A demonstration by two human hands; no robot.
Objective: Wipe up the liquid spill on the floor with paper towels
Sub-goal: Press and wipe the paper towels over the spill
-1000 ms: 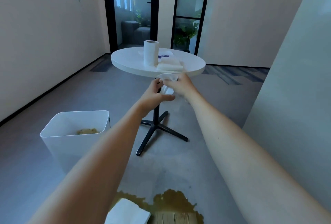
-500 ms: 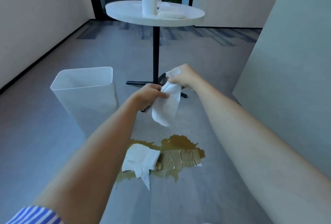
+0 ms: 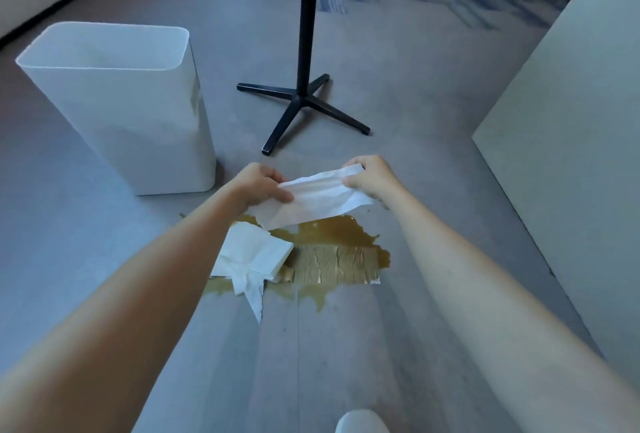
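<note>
A brown liquid spill (image 3: 332, 233) spreads over the grey floor in the middle of the head view. A soaked, brown paper towel (image 3: 334, 264) lies flat in it, and a crumpled white paper towel (image 3: 254, 259) lies on its left part. Above the spill's far edge a clean white paper towel (image 3: 320, 198) is stretched between my hands. My left hand (image 3: 258, 186) pinches its left end and my right hand (image 3: 372, 178) pinches its right end.
A white waste bin (image 3: 138, 113) stands on the floor left of the spill. The black cross foot and pole of a table (image 3: 303, 100) stand just behind it. A pale wall panel (image 3: 571, 127) rises on the right. A white shoe tip (image 3: 360, 422) shows at the bottom edge.
My hands came down from the table edge with the clean towel to just above the spill and pulled it out flat between them. My view tilted down to the floor.
</note>
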